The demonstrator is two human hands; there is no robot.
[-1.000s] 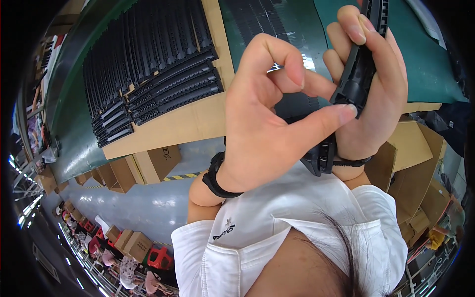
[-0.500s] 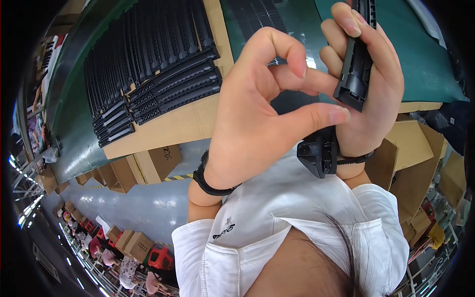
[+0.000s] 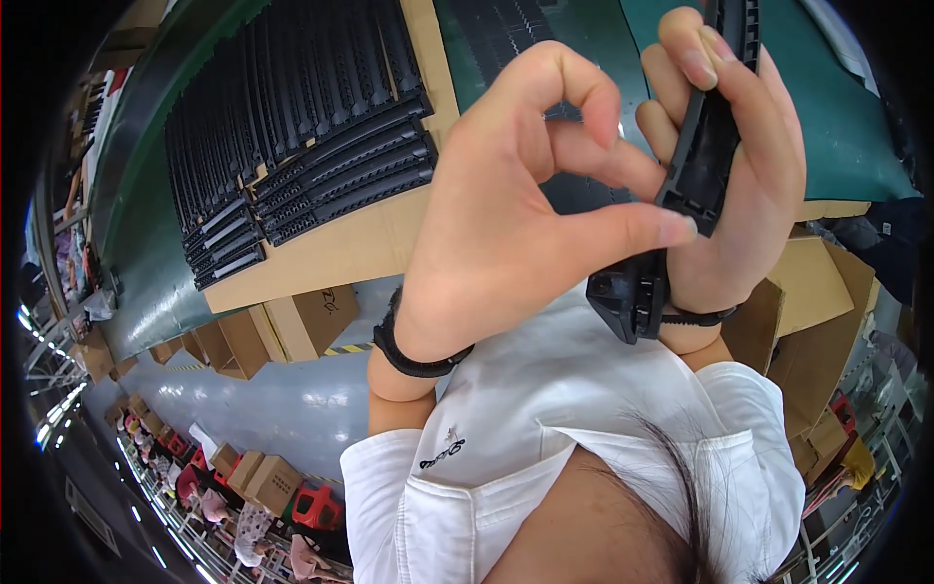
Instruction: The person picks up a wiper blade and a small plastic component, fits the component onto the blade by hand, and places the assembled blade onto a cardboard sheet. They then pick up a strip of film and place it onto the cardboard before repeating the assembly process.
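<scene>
Green bench surface (image 3: 146, 253) is showing at left, with rows of long black ribbed plastic strips (image 3: 292, 146) lying on cardboard sheet (image 3: 341, 253). Your left hand (image 3: 506, 224) is curling, thumb tip pressing one long black plastic strip (image 3: 705, 146). Your right hand (image 3: 749, 185) is clasping it upright, fingers wrapped round.

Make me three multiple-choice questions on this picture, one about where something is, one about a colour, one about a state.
1. Where do the stacked black plastic strips lie?
A. on a cardboard sheet
B. in a bucket
C. on the floor

2. What colour is the long plastic part in the right hand?
A. white
B. black
C. red

3. How does the left hand meet that part?
A. thumb tip pressed on it
B. fist closed around it
C. clear of it

Answers: 1 A, the cardboard sheet shows under the stacks. 2 B, it is black throughout. 3 A, the thumb tip touches its edge.
</scene>
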